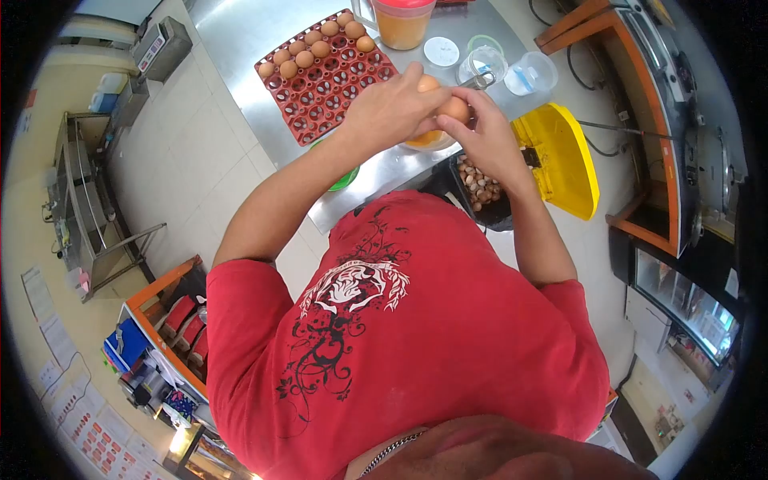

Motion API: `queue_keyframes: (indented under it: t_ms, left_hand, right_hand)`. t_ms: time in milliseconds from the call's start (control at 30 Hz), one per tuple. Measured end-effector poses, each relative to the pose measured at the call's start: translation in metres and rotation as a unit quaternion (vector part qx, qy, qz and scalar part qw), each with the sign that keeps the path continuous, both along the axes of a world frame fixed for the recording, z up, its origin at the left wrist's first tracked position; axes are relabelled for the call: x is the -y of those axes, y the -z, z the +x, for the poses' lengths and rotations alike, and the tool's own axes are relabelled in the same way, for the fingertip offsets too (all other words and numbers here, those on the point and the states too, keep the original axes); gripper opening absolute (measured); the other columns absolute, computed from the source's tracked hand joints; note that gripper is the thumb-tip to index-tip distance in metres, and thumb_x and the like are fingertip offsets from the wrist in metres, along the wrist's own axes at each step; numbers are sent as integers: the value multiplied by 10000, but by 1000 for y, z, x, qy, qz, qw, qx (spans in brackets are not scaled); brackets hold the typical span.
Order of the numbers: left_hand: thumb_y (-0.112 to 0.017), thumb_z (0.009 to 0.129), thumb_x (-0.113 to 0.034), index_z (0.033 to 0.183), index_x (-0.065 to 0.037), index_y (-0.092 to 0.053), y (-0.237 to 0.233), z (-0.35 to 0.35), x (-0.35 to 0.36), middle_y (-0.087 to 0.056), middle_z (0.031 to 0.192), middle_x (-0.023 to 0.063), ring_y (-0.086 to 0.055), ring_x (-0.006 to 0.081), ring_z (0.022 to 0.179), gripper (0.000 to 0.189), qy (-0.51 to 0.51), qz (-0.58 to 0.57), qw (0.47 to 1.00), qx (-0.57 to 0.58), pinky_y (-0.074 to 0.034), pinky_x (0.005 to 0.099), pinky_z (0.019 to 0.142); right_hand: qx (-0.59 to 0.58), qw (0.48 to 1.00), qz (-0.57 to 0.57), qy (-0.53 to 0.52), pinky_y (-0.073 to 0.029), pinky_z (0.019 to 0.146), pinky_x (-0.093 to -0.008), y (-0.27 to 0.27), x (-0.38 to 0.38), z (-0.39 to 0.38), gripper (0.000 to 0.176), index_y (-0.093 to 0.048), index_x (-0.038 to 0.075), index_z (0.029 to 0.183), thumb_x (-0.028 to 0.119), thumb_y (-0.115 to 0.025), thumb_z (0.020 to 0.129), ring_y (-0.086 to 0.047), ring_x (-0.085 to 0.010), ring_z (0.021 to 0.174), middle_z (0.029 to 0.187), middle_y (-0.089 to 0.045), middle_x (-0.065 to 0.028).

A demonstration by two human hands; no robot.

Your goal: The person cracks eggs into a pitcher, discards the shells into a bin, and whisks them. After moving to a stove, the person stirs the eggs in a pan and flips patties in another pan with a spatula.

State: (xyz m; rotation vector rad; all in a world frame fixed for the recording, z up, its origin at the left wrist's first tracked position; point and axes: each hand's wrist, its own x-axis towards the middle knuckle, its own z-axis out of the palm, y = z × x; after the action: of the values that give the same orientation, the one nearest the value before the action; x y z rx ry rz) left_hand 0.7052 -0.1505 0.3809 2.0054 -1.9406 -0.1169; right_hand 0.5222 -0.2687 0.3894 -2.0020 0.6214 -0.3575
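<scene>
My left hand [388,108] and my right hand [486,138] meet over the steel table [240,36], both closed on a brown egg [453,109]. A second rounded brown piece [428,82] shows just above my left fingers; I cannot tell whether it is another egg or a shell half. Right beneath the hands is a bowl [424,141] with orange-yellow liquid in it, mostly hidden. To the left lies a red egg tray [328,88], with several brown eggs [320,48] along its far edge and most cups bare.
A black bin [480,188] of eggshells with a raised yellow lid [564,156] sits at the table's right edge. Beyond the hands stand a tub of orange liquid [402,24], a white lid [441,51] and two clear plastic cups [530,72]. A green dish [346,178] peeks from under my left forearm.
</scene>
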Motion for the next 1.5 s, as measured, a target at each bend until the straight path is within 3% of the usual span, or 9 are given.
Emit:
queue_keyframes:
  t_ms: [167,300,433,633,833,933,1167,1367,1500]
  left_hand:
    - [-719,1000,-350,1433,-258,-592,-11,-5,-4,-584,1176,179,-739,368,948,460,-17,7,997,-76,-632,472,751]
    - [-688,1044,-331,1481,-163,-545,1,8,-6,-677,1168,200,-741,374,959,489,-42,-47,978,-200,-597,475,843]
    - [-683,1065,-331,1500,-85,-504,-2,-6,7,-749,1120,188,-747,303,969,530,-16,1,926,-378,-572,416,888]
    - [-687,1069,-331,1551,-90,-457,9,-22,23,-751,982,117,-719,213,902,585,64,-8,886,-460,-547,364,804]
    - [-728,1012,-430,1534,-113,-504,5,5,12,-728,959,128,-752,321,873,651,-28,20,920,-391,-586,422,764]
    - [-778,957,-392,1489,-182,-574,21,-2,5,-714,1087,98,-754,321,844,607,15,-149,970,-192,-613,430,757]
    - [-794,878,-273,1450,-244,-618,33,4,4,-724,1106,42,-754,257,918,599,102,-216,970,-41,-634,392,733]
    - [-762,881,-180,1421,-171,-662,32,12,-1,-723,1140,60,-744,255,933,549,100,-201,973,-47,-632,372,775]
    - [-759,888,-179,1450,-170,-651,35,18,-1,-725,1097,63,-743,257,936,572,99,-198,974,-39,-633,375,778]
  right_hand:
    - [-17,999,-11,27,-559,914,-387,0,12,-32,408,-673,-60,1272,186,-746,954,-697,-313,1038,1168,-679,-214]
    - [-267,937,-222,-36,-538,1009,-393,3,28,-88,574,-604,23,1456,199,-761,933,-645,-376,1214,1354,-634,-213]
    - [5,995,-98,-1,-554,980,-386,-27,6,-51,630,-597,77,1492,124,-808,900,-637,-321,1231,1417,-595,-185]
    - [106,987,-124,-9,-564,861,-351,3,4,-27,523,-664,59,1388,49,-819,888,-662,-266,1114,1345,-643,-151]
    - [86,965,-247,-35,-565,843,-352,31,16,-37,463,-653,38,1379,28,-774,932,-672,-272,1078,1265,-654,-159]
    - [72,984,-165,-6,-565,908,-358,27,7,-38,460,-635,18,1401,40,-757,958,-684,-269,1103,1240,-653,-163]
    - [97,967,235,-16,-559,960,-317,12,6,-11,426,-623,-43,1420,118,-724,1039,-667,-151,1098,1254,-690,-101]
    - [2,986,162,-42,-555,938,-316,1,12,1,425,-641,-53,1398,186,-716,1055,-676,-152,1065,1196,-700,-111]
    - [-24,998,-16,-57,-550,892,-341,10,16,1,455,-640,-50,1396,210,-732,1035,-677,-192,990,1096,-681,-129]
